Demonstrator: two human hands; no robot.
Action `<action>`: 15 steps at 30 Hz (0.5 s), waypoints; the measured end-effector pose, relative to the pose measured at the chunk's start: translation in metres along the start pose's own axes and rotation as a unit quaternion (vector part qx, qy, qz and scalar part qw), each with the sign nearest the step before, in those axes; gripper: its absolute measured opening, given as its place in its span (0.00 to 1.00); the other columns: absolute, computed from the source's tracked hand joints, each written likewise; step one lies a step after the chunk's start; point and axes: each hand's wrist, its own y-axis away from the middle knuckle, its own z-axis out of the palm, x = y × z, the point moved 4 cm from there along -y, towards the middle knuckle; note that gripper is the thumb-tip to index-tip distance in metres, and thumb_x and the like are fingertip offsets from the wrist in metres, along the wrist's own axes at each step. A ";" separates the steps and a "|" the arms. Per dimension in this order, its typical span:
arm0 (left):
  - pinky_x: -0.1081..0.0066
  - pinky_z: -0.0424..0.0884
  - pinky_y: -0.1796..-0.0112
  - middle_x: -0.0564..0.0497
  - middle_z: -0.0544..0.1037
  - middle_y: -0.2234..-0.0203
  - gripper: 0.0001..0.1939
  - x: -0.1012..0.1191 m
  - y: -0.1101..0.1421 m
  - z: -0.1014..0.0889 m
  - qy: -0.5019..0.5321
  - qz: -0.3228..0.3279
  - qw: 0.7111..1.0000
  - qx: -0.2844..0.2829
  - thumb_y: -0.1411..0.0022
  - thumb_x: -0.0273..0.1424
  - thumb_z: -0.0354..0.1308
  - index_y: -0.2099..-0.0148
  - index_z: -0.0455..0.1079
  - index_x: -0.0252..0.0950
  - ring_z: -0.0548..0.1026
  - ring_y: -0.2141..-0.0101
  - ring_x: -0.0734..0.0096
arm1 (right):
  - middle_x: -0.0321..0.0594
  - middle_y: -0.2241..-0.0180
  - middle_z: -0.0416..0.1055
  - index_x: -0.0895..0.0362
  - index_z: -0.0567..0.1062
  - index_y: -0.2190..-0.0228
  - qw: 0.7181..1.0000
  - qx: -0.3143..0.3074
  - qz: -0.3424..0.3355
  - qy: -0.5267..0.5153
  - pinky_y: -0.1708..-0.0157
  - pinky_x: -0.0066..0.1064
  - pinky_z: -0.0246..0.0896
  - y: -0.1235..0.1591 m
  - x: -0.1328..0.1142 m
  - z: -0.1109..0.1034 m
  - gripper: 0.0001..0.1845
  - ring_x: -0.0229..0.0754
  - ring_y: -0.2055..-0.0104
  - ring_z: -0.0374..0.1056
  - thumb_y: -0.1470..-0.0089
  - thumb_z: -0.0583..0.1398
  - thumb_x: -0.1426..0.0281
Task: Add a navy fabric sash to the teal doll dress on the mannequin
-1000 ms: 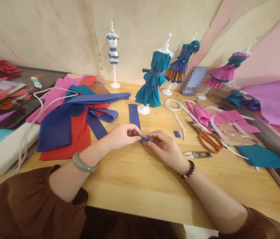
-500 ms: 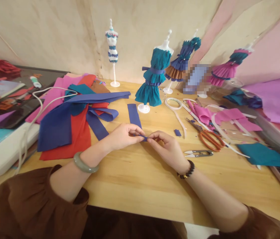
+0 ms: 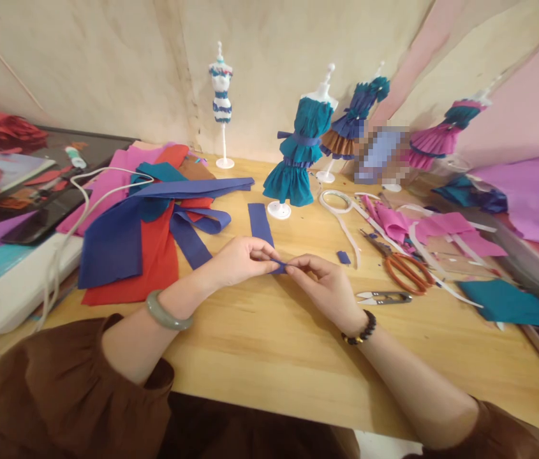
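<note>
My left hand and my right hand meet over the middle of the table, fingertips almost together. Between them is a blue fabric strip, whose far end lies flat on the wood, pointing away from me. Left thumb and fingers pinch the strip's near part, while the right thumb and forefinger grip its edge just beside. Part of the pinched cloth is hidden by the fingers. Just beyond the strip stands a small white mannequin in a teal ruffled dress with a blue belt.
Blue, red and pink cloth pieces are heaped at left beside a white device with a cable. At right lie thread snips, orange-handled scissors, a tape roll, pink scraps and teal cloth. More mannequins stand along the wall.
The whole view has shifted slightly. Both hands remain pinched on the blue strip, with only a small shift of the fingers and a little more of the strip showing between them.
</note>
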 end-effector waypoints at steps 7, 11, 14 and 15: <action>0.73 0.73 0.64 0.52 0.80 0.73 0.05 0.001 0.001 -0.002 0.031 -0.008 0.999 0.020 0.48 0.24 0.63 0.66 0.73 0.33 0.77 0.71 0.75 | 0.42 0.64 0.80 0.55 0.80 0.62 0.997 0.019 0.053 -0.055 0.63 0.40 0.71 0.001 0.011 0.000 0.14 0.45 0.66 0.74 0.50 0.63 0.62; 0.72 0.73 0.64 0.53 0.80 0.74 0.04 0.002 0.001 -0.002 0.030 -0.008 0.999 0.018 0.47 0.23 0.62 0.66 0.73 0.33 0.77 0.71 0.76 | 0.42 0.65 0.80 0.55 0.81 0.65 0.995 0.018 0.060 -0.073 0.63 0.39 0.71 0.002 0.013 0.000 0.12 0.45 0.66 0.74 0.50 0.63 0.62; 0.73 0.72 0.64 0.53 0.80 0.74 0.04 0.002 0.001 -0.003 0.028 -0.008 0.999 0.020 0.46 0.23 0.61 0.66 0.73 0.33 0.76 0.72 0.77 | 0.42 0.66 0.80 0.55 0.81 0.66 0.995 0.021 0.058 -0.073 0.64 0.39 0.71 0.002 0.012 -0.001 0.11 0.44 0.67 0.74 0.50 0.63 0.62; 0.73 0.72 0.64 0.53 0.79 0.75 0.03 0.002 0.001 -0.004 0.028 -0.006 0.999 0.022 0.46 0.23 0.61 0.66 0.72 0.33 0.76 0.72 0.77 | 0.42 0.67 0.80 0.55 0.81 0.66 0.995 0.023 0.059 -0.073 0.64 0.39 0.71 0.002 0.012 -0.001 0.11 0.44 0.67 0.74 0.50 0.63 0.62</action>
